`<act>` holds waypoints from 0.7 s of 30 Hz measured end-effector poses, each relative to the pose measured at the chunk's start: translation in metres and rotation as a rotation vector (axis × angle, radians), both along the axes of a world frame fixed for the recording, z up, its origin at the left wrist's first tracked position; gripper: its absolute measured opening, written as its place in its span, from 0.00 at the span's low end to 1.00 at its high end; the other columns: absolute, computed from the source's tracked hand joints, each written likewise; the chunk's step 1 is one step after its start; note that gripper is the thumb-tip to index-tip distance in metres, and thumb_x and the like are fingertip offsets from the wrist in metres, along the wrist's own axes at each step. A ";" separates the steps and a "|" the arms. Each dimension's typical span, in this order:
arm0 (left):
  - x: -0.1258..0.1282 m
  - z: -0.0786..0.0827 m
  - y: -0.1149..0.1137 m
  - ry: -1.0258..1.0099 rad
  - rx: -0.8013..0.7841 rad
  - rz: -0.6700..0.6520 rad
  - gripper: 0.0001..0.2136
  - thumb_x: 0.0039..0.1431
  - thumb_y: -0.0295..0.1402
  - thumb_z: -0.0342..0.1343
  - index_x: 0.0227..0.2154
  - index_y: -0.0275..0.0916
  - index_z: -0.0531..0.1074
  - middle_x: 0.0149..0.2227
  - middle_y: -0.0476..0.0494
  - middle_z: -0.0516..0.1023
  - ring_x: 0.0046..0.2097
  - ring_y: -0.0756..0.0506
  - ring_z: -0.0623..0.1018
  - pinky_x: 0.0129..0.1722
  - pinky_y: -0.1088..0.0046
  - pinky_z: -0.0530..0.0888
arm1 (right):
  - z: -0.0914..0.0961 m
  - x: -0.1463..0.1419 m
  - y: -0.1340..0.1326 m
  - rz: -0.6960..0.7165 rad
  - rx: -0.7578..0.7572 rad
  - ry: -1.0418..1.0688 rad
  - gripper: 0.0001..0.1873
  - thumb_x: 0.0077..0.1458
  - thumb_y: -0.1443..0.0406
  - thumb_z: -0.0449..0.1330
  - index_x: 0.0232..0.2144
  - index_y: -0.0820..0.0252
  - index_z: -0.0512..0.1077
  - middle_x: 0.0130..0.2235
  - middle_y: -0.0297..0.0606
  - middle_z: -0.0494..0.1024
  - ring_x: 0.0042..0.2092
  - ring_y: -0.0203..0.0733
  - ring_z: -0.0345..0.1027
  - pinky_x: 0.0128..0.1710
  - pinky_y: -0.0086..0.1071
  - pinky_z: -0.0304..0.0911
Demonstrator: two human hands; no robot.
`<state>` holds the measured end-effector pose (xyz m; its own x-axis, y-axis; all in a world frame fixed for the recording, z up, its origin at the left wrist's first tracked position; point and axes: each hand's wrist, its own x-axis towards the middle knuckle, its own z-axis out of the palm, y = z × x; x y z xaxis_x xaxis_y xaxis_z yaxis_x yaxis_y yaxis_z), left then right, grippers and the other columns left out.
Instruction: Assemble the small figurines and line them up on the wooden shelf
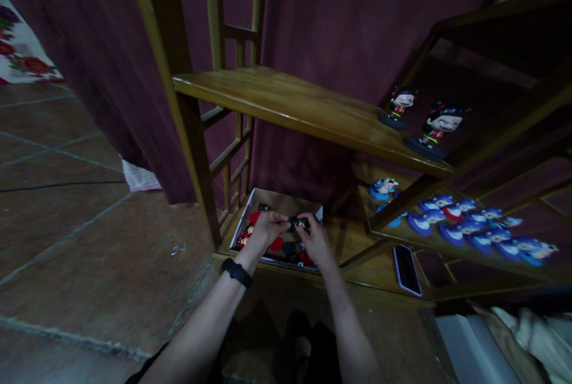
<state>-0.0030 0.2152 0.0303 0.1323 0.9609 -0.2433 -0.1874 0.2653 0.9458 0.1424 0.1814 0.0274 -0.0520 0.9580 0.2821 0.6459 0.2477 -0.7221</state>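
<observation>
Above an open cardboard box (290,195) on the bottom shelf, my two hands meet at a small figurine (300,223) with dark hair and a round black base. My left hand (268,230) pinches it at the black base. The fingers of my right hand (315,238) are closed around its other end, so part of it is hidden. Inside the box lie several red and black pieces, including a red disc (276,244) and a red-and-black figurine (245,234) near the left wall.
Two dark-haired figurines (440,127) stand on the upper wooden shelf (286,98). Several blue-and-white figurines (465,230) fill a lower shelf at right. A phone (407,270) lies on the bottom shelf. Slatted posts (183,127) rise left of the box, beside a purple curtain (102,74).
</observation>
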 end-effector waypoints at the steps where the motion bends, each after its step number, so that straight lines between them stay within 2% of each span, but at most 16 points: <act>1: 0.000 -0.001 0.000 0.005 -0.006 -0.007 0.06 0.33 0.24 0.63 0.18 0.33 0.73 0.15 0.50 0.71 0.19 0.54 0.69 0.21 0.79 0.66 | 0.000 0.000 -0.001 0.011 0.001 -0.025 0.12 0.52 0.65 0.50 0.41 0.53 0.64 0.37 0.35 0.71 0.39 0.41 0.65 0.38 0.33 0.60; 6: -0.003 -0.006 0.001 -0.029 -0.048 -0.027 0.11 0.29 0.26 0.67 0.19 0.33 0.71 0.15 0.51 0.71 0.18 0.54 0.69 0.20 0.79 0.65 | 0.004 0.001 -0.004 0.081 0.044 -0.103 0.14 0.52 0.68 0.49 0.42 0.53 0.63 0.41 0.37 0.69 0.44 0.41 0.63 0.44 0.35 0.59; 13: -0.009 -0.004 -0.001 -0.062 -0.255 -0.103 0.14 0.27 0.26 0.68 0.20 0.33 0.70 0.18 0.48 0.74 0.20 0.51 0.74 0.22 0.78 0.69 | 0.005 0.005 -0.007 0.142 -0.018 -0.095 0.15 0.51 0.70 0.50 0.42 0.53 0.63 0.41 0.36 0.69 0.44 0.40 0.63 0.45 0.35 0.59; 21: 0.003 -0.014 -0.005 -0.075 -0.152 -0.010 0.11 0.27 0.24 0.66 0.18 0.33 0.70 0.15 0.51 0.71 0.18 0.53 0.71 0.19 0.79 0.66 | -0.003 0.007 -0.005 0.104 -0.053 -0.090 0.17 0.49 0.72 0.51 0.42 0.52 0.63 0.42 0.36 0.69 0.44 0.41 0.63 0.44 0.36 0.59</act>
